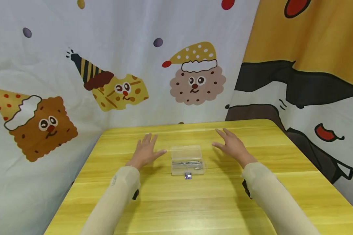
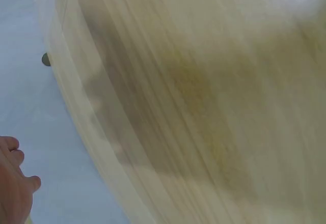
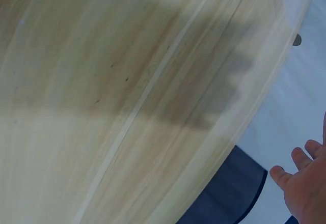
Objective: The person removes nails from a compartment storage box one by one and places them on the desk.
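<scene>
A clear plastic box [image 1: 176, 171] stands on the table with its lid [image 1: 186, 152] tipped back. Several thin silver metal pieces [image 1: 191, 163] lie inside, too small to name. At its front edge is a small purple and silver piece [image 1: 188, 176]; whether it is fixed to the box I cannot tell. My left hand [image 1: 144, 151] is held to the left of the box, fingers spread, touching nothing. On the other side my right hand [image 1: 232, 146] hovers above the table, its fingers extended and holding nothing. Both wrist views show a hand only at the edge.
The yellow wood-grain table [image 1: 176, 209] ends at a back edge just beyond the hands. Behind it hangs a white curtain [image 1: 129, 26] printed with cartoon biscuits. An orange, black and white print [image 1: 306, 42] covers the right side.
</scene>
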The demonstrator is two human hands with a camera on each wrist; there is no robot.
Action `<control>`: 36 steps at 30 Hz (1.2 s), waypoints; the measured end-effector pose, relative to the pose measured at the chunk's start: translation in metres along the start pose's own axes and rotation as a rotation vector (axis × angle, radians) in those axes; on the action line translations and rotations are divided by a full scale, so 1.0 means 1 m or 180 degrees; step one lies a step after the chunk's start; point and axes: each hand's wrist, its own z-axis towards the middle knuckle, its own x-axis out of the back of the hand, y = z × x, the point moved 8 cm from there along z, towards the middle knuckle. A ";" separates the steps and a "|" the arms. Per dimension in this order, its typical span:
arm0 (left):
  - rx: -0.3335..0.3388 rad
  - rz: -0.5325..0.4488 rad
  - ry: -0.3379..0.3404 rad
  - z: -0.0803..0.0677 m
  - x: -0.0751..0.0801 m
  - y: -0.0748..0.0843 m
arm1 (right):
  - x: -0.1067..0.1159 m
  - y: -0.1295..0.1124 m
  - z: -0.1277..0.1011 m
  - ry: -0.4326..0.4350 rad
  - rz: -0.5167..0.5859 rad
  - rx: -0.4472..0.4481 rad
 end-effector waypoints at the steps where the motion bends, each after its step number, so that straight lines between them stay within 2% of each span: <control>1: -0.0008 -0.0026 -0.0018 0.000 -0.001 0.001 | 0.000 -0.001 0.001 0.0010 0.0014 0.0007; 6: -0.0062 -0.0203 -0.0114 -0.002 -0.007 0.006 | -0.002 -0.007 0.006 0.0068 0.0063 0.0095; 16: -0.0188 -0.0507 -0.0161 -0.009 -0.014 0.019 | -0.005 -0.022 0.011 0.0201 0.0252 0.0248; 29: -0.0277 -0.0827 -0.0313 -0.018 -0.032 0.026 | -0.008 -0.031 0.009 0.0358 0.0619 0.0231; 36: -0.0254 -0.1065 -0.0488 -0.022 -0.041 0.031 | -0.016 -0.030 0.005 0.0325 0.0802 0.0171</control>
